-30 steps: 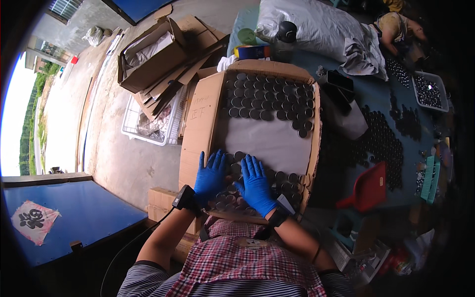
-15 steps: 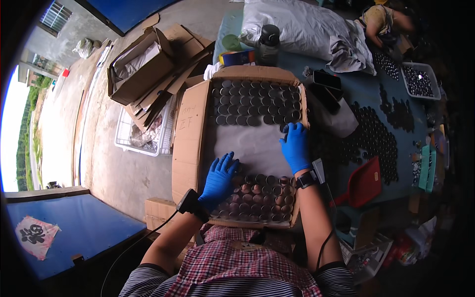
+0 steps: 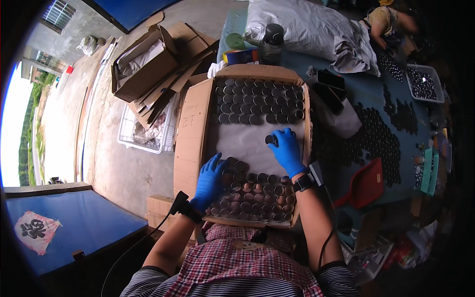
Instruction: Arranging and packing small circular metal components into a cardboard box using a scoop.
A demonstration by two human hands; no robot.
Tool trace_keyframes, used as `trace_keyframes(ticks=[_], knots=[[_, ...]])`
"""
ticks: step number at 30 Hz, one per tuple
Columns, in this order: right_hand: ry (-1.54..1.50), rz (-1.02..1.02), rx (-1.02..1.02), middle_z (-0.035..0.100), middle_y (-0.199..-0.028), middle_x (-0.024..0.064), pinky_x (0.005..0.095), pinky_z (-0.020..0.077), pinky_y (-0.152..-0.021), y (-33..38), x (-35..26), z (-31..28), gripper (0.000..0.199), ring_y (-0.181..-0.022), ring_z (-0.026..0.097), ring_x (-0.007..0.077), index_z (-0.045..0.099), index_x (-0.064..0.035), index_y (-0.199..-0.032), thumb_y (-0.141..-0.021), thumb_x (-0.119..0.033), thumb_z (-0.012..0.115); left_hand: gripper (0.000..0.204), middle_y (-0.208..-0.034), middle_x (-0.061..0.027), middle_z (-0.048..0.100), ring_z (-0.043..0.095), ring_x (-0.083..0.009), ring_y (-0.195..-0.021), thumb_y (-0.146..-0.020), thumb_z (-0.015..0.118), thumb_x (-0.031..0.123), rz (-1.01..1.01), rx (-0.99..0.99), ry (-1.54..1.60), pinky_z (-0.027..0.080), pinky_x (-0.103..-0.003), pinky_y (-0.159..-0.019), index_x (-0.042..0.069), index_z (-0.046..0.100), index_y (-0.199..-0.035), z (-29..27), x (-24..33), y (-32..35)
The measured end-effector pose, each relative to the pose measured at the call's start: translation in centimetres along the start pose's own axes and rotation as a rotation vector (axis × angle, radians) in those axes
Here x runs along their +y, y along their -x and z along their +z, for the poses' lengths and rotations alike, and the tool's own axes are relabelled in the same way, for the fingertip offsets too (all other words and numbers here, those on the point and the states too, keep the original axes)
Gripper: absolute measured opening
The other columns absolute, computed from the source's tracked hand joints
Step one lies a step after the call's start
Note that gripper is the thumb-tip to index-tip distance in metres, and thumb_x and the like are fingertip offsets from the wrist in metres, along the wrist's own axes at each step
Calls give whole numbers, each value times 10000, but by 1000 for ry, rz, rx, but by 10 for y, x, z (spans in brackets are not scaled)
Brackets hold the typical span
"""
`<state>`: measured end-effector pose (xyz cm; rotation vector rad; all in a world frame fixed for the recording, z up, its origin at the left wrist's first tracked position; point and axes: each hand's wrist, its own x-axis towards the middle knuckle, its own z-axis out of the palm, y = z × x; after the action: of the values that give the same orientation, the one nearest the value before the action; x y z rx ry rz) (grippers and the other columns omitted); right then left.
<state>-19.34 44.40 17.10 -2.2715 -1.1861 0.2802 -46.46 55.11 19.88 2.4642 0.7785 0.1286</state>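
An open cardboard box (image 3: 192, 133) lies in front of me, lined with a grey sheet (image 3: 242, 143). Rows of dark round caps (image 3: 255, 99) fill its far end, with a gap in the row closest to the bare sheet. At the near end, more round caps (image 3: 257, 198), some with a coppery sheen, sit in rows. My blue-gloved right hand (image 3: 288, 152) pinches a couple of dark caps (image 3: 271, 140) above the sheet. My blue-gloved left hand (image 3: 210, 180), fingers apart, rests at the box's left side beside a few loose caps (image 3: 240, 166).
Many dark caps (image 3: 371, 138) cover the blue-green table at right, near a red dustpan (image 3: 367, 183) and a phone (image 3: 330, 79). A bottle (image 3: 273, 42) and a white sack (image 3: 307, 29) stand beyond the box. Another person (image 3: 383, 24) works at far right.
My right hand has moved left from the box's right side, and caps now show in its fingers. My left hand has drawn back left, uncovering loose caps. The view has shifted slightly.
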Motion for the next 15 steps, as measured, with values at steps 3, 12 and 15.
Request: trace_keyframes(ticks=[3,12,15], knots=[[-63,-94,-150,556,-1034,130,457,479,-840,19,-15,8,348,-994,538,352,632,-113,-1039,-732,-166,785,553,-1460,-187,419,428,-408,-1301,-793,655,82,46,-3,32,374,-476,-1075,148,527,-1327,1,6,-7],[76,-85,55,588,-1030,138,434,464,-850,43,2,-12,414,-980,548,354,664,-82,-1094,-722,75,577,695,-1457,-124,450,462,-344,-1295,-736,599,-4,282,-150,43,399,-459,-1062,148,468,-1402,23,27,-56],[-5,-70,-108,586,-1011,132,412,494,-809,53,4,-13,410,-965,568,331,682,-105,-1098,-739,64,578,671,-1401,-130,497,508,-347,-1239,-736,605,-7,379,-230,-5,426,-447,-1029,149,494,-1379,34,38,-64]])
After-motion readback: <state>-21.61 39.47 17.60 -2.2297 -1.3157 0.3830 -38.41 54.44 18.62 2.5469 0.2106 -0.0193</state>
